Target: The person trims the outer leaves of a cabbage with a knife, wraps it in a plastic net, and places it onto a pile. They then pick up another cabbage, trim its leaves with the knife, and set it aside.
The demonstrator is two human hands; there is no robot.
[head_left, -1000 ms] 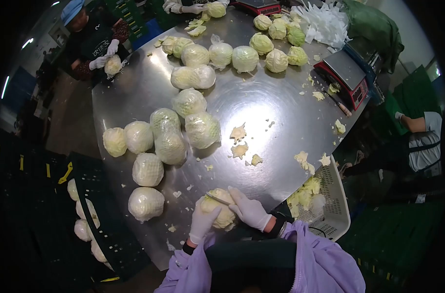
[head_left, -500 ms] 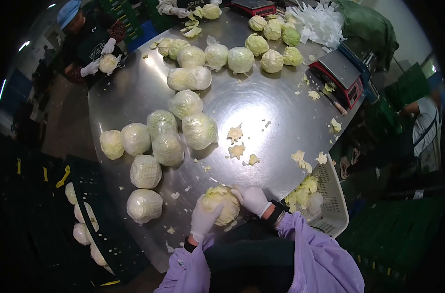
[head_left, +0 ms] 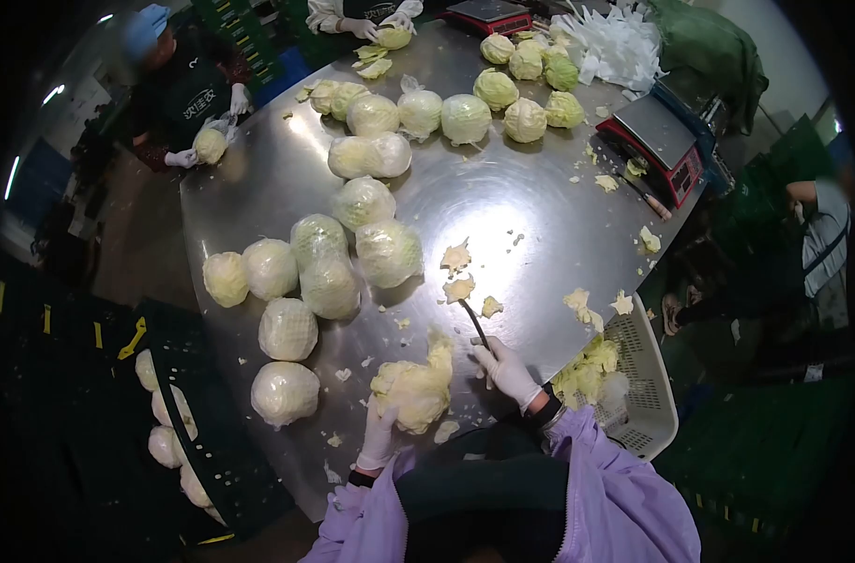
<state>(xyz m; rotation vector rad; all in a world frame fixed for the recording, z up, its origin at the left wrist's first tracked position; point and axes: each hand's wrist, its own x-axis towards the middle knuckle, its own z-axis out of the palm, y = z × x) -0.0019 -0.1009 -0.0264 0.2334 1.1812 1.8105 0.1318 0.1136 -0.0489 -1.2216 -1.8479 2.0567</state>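
Note:
My left hand [head_left: 378, 435], in a white glove, grips a pale green cabbage [head_left: 414, 386] at the near edge of the steel table [head_left: 530, 206]; a loose outer leaf sticks up from its top. My right hand [head_left: 507, 370], also gloved, holds a knife [head_left: 475, 325] with the blade pointing away from me, just right of the cabbage. Cut cabbage scraps [head_left: 457, 272] lie beyond the blade tip.
Several wrapped cabbages [head_left: 329, 281] sit left of centre, more unwrapped cabbages [head_left: 502, 94] at the far side. A red scale [head_left: 660, 145] stands far right. A white basket [head_left: 634, 380] of leaves hangs at my right. Black crates [head_left: 179, 422] hold cabbages at left. Other gloved people [head_left: 197, 94] work around the table.
My right hand lifted off the cabbage and swung right with the knife, blade now pointing away. An outer leaf has come loose on top of the cabbage. My left hand slid lower.

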